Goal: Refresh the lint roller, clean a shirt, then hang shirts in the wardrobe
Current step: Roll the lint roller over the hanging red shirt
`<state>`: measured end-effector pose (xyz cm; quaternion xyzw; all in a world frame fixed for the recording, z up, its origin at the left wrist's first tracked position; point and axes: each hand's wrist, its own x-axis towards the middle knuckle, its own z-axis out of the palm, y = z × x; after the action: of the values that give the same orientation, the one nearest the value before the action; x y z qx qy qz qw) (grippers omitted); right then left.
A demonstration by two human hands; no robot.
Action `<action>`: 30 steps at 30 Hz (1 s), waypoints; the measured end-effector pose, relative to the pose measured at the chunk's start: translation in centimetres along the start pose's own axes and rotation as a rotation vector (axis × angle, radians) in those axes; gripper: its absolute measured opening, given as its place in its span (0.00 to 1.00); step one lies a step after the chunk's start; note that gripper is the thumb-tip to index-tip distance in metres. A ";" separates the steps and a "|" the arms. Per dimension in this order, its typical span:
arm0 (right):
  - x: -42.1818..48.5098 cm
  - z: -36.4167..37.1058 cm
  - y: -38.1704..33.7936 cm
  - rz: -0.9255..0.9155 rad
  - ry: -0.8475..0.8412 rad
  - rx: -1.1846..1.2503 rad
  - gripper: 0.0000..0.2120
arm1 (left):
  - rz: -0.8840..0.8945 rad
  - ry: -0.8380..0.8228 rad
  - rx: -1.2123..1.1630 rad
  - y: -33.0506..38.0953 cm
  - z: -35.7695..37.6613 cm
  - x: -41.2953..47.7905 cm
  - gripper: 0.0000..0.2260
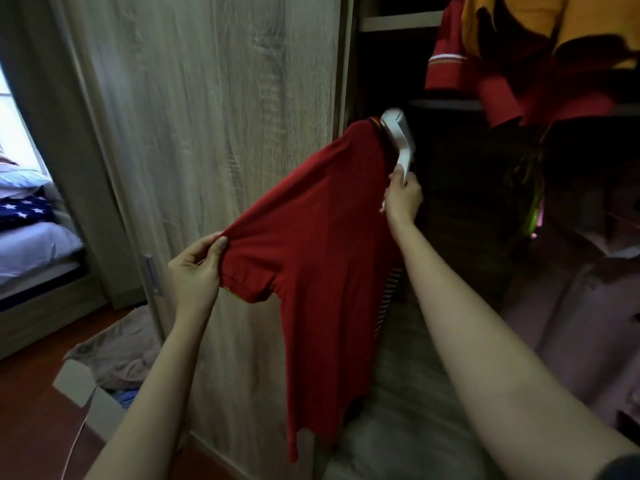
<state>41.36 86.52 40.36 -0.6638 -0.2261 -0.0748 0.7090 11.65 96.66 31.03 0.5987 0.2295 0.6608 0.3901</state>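
Observation:
A red short-sleeved shirt (318, 244) hangs stretched out in front of the wooden wardrobe door (214, 116). My left hand (195, 268) pinches the end of its sleeve and pulls it sideways. My right hand (401, 197) grips the handle of a white lint roller (398, 136), whose head lies against the shirt near the collar. A striped garment (388, 296) shows behind the red shirt's edge.
Red and orange clothes (502, 57) hang in the open wardrobe at the upper right. A cardboard box (86, 393) with cloth stands on the floor at the lower left. A bed (31, 237) lies at the far left. Pinkish fabric (581, 306) fills the right.

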 end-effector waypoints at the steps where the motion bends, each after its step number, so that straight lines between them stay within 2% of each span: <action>1: 0.1 -0.1 0.0 0.005 -0.005 -0.008 0.16 | -0.002 0.001 -0.006 0.0 0.0 0.0 0.09; 5: -3.1 -0.6 5.5 0.059 -0.088 -0.024 0.16 | 0.010 -0.003 0.002 0.2 0.1 0.1 0.09; 9: -1.6 -1.3 7.7 0.279 -0.120 -0.025 0.19 | -0.003 0.009 0.006 -0.2 0.2 0.0 0.09; 12: 0.2 -2.0 8.3 0.384 -0.262 -0.012 0.16 | 0.012 0.022 0.012 -0.4 0.1 -0.4 0.08; 15: -2.2 -2.4 11.3 0.467 -0.387 -0.064 0.16 | 0.010 0.028 0.013 -0.6 0.4 -0.7 0.08; 21: -9.6 -3.1 17.9 0.508 -0.496 -0.047 0.15 | 0.006 0.021 0.034 -1.1 0.3 -1.0 0.07; 30: -17.5 -4.3 20.9 0.557 -0.506 0.004 0.13 | 0.007 -0.013 0.065 -0.8 0.3 -1.9 0.08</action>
<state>35.32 81.17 13.93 -0.6959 -0.2051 0.2878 0.6252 12.13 95.60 29.30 0.6161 0.2463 0.6504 0.3698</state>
